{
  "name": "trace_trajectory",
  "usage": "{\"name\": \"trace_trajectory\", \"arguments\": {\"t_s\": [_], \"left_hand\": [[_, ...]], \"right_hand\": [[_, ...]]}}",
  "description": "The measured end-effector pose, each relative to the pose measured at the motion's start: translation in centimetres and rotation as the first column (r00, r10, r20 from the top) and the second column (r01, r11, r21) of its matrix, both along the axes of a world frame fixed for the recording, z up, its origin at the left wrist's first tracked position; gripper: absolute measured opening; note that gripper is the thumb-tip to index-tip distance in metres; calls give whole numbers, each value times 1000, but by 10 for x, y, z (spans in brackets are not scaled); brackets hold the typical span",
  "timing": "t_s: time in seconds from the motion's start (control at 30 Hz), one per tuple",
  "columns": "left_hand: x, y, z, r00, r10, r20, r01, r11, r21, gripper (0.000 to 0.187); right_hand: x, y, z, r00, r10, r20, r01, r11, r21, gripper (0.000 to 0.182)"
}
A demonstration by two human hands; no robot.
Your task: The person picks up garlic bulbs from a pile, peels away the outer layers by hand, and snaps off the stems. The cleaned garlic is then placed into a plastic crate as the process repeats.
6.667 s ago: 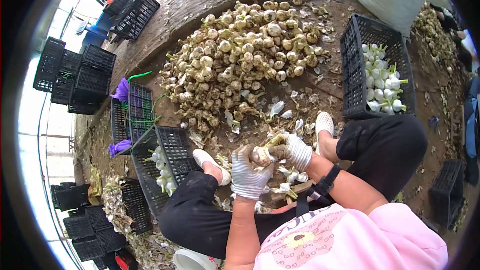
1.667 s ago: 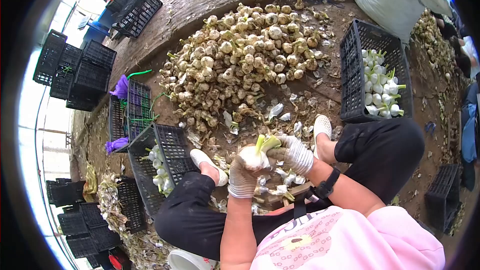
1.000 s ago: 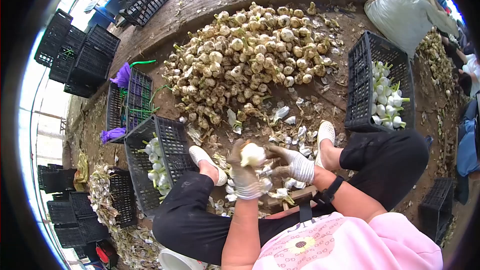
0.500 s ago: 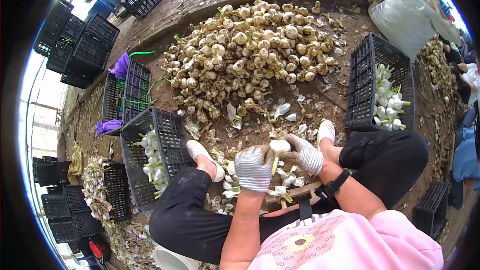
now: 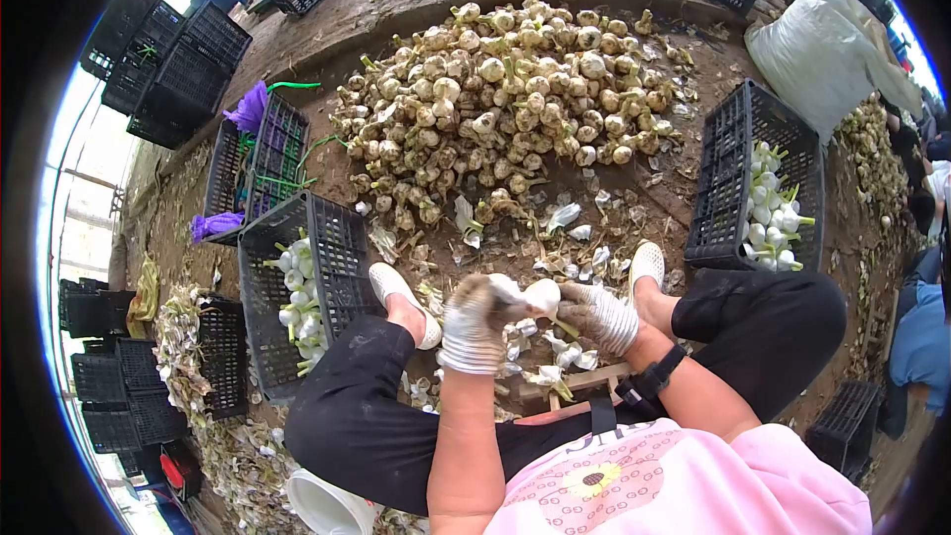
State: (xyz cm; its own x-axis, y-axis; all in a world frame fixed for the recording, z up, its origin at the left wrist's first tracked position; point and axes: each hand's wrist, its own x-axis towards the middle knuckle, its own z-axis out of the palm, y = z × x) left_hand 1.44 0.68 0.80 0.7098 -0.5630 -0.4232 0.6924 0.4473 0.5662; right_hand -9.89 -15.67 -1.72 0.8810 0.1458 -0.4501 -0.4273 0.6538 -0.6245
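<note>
Since the last frame the left hand [image 5: 470,329] has slid outward, curled by a blurry white thing [image 5: 503,289]; can't tell if it's gripping it. Right hand [image 5: 606,321] has the bulb [image 5: 542,296] pinched, between the gloves. I'd keep that pinch light, near the stem.

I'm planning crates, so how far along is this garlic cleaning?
Done, it seems: white bulbs in the left crate and right crate, neither full. In hand: one pale bulb between left hand and right hand. Remaining: the large, dirty pile.
</note>
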Motion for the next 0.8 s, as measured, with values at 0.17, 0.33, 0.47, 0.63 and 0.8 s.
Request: {"name": "trace_trajectory", "arguments": {"t_s": [0.17,0.33,0.47,0.63,0.8], "left_hand": [[36,31,17,999,34,31,-16,885,-465,16],[10,20,-20,568,-614,549,-101,610,786,60],[-15,-18,28,285,-574,768,-396,659,640,52],[-20,-29,28,164,-655,738,-473,604,641,32],[-23,-34,30,19,-763,646,-579,518,629,20]], "right_hand": [[-6,-4,5,989,-146,26,140,976,165,58],[1,-7,4,975,-213,61,210,976,50,69],[5,-6,11,980,-184,77,188,981,-51,58],[4,9,6,964,-264,31,265,964,-1,59],[0,11,-1,957,-287,48,288,958,-12,57]]}}
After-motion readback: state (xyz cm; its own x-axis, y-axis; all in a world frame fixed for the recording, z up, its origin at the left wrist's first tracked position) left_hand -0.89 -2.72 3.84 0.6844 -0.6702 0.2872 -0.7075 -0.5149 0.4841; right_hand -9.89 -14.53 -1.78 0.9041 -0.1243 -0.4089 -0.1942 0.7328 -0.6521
